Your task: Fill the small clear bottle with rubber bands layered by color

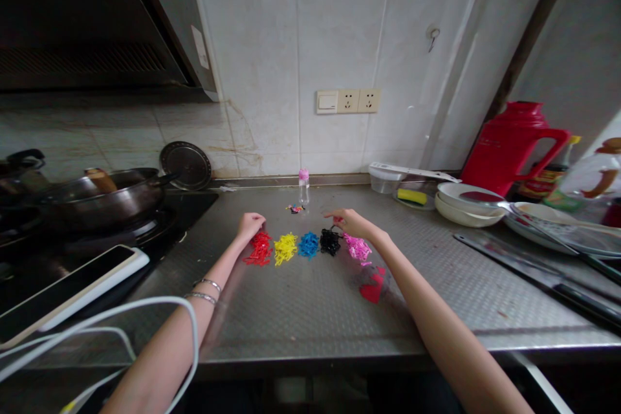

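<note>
A row of small coloured piles lies on the steel counter [310, 297]: red [259, 250], yellow [285, 248], blue [308, 245], black [330, 242] and pink [358, 248]. My left hand [250, 225] rests curled at the far edge of the red pile. My right hand [350, 222] hovers over the black and pink piles, fingers pinched together on a tiny pink bit. A few mixed pieces [294, 209] lie behind the row beside a small clear bottle with a pink cap [303, 186]. A red shape [372, 287] lies by my right forearm.
A wok [104, 197] sits on the stove at left, with a tablet [63, 294] and white cables [145, 310] in front. At right stand a red thermos jug [509, 142], stacked plates [463, 202], a container with a sponge [412, 196] and a long knife [533, 275].
</note>
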`<state>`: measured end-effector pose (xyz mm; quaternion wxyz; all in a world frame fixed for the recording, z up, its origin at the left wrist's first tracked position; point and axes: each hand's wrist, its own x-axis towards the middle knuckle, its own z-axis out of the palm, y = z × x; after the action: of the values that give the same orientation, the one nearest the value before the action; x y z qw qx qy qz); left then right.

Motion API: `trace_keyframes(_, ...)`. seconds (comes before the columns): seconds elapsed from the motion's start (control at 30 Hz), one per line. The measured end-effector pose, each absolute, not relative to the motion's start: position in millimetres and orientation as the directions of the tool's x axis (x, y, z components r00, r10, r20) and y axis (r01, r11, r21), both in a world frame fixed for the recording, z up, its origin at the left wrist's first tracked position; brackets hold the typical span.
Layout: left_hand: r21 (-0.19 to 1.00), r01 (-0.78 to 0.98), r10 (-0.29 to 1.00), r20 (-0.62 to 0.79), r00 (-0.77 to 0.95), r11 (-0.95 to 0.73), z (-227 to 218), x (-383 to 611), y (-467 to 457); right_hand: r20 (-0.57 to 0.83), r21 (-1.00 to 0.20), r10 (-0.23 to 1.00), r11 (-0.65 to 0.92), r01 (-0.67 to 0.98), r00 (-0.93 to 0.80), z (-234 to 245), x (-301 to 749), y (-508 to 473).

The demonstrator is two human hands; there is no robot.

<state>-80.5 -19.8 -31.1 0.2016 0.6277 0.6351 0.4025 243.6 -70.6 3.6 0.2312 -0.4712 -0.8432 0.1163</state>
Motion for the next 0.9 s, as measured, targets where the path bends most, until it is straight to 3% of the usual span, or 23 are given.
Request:
trace_keyframes(0.27,0.765,0.636,0.961,0.238,-0.138,-0.098,-30,-79,-21,0.314,-0.468,0.853,0.521,0.714,-0.417,8,240,-75)
trace_keyframes(0.47,0.728,0.680,0.962,0.239,-0.131,-0.088,-28,-76,-21,0.383,-0.402,0.859,0.486,0.776,-0.339,8,250,-71)
trace_keyframes(0.67,0.662,0.717,0.951,0.310,0.003,-0.218,-21,-59,-10,0.390,-0.324,0.880,0.409,0.853,-0.273,9,255,-72)
trace_keyframes(0.9,0.415,0.838,0.929,0.263,0.262,-0.354,-17,-23,8,0.367,-0.288,0.887,0.393,0.873,-0.279,7,253,-76)
